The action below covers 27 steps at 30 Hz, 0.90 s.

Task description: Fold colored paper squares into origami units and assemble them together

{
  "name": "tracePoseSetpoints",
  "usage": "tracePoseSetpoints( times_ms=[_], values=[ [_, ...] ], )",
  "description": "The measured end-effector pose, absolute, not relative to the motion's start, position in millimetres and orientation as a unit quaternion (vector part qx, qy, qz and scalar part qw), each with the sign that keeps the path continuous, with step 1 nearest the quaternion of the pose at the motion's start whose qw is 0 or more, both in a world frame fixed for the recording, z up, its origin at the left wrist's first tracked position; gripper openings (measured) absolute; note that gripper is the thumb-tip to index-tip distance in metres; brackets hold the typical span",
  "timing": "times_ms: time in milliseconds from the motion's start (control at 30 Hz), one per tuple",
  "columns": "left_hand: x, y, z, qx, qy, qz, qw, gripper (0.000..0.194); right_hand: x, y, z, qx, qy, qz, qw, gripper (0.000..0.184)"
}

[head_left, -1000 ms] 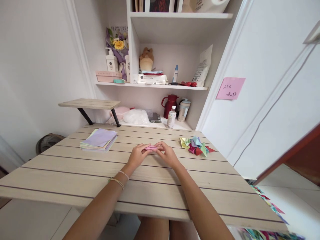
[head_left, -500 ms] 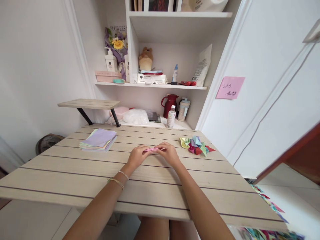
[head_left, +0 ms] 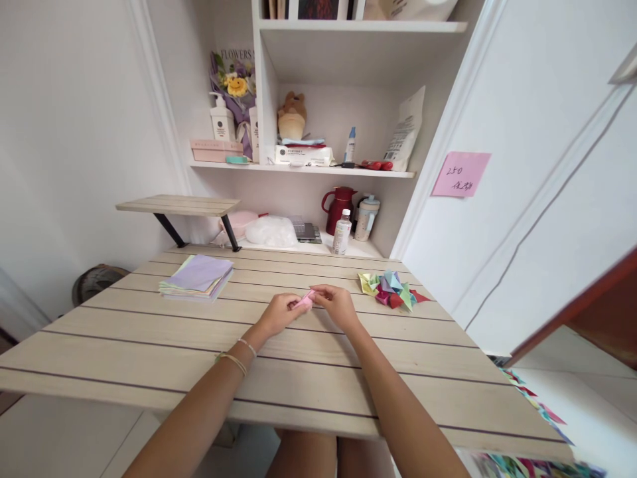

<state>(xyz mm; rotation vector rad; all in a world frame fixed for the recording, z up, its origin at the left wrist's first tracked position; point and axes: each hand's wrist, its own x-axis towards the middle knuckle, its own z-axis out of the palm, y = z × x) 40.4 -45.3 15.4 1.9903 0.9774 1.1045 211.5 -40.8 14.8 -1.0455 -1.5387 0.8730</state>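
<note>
A small piece of folded pink paper (head_left: 305, 300) is held between my two hands above the middle of the table. My left hand (head_left: 279, 313) pinches its left, nearer end. At its right, farther end the fingers of my right hand (head_left: 336, 304) are closed on it. The paper tilts up toward the right, and its ends are partly hidden by my fingers. To the right of my right hand lies a pile of folded paper pieces (head_left: 391, 291) in several colours. A stack of square paper sheets (head_left: 198, 276), lilac on top, is over to the left.
The slatted wooden table (head_left: 199, 352) reaches back to white shelves. A small raised stand (head_left: 179, 205) is at the back left. Near the back edge are a bottle (head_left: 341, 234) and a red jug (head_left: 340, 209). More colourful folded paper (head_left: 537, 465) lies on the floor at right.
The pink paper has turned from nearly level to slanting, and more of its surface shows. My left hand has shifted slightly lower; my right hand stays close to where it was.
</note>
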Motion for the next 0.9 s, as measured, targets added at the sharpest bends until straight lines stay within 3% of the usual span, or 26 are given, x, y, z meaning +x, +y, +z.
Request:
tracePoseSetpoints(
  times_ms=[133,367,600,900],
  values=[
    [44.1,-43.7,7.2,0.725,0.352,0.406,0.432,0.028,211.0,-43.3,18.6,-0.437,-0.658,0.335,0.513,0.025],
    [41.9,-39.0,2.9,0.696,0.355,0.389,0.489,0.027,212.7,-44.7,22.5,-0.387,-0.62,0.454,0.509,0.034],
    [41.5,-38.6,8.1,0.66,0.322,0.359,0.576,0.041,214.7,-40.7,19.8,-0.402,-0.606,0.435,0.531,0.032],
    [42.4,-34.2,3.9,0.602,0.366,0.399,0.587,0.038,207.3,-42.4,14.6,-0.433,-0.578,0.408,0.559,0.031]
  ],
)
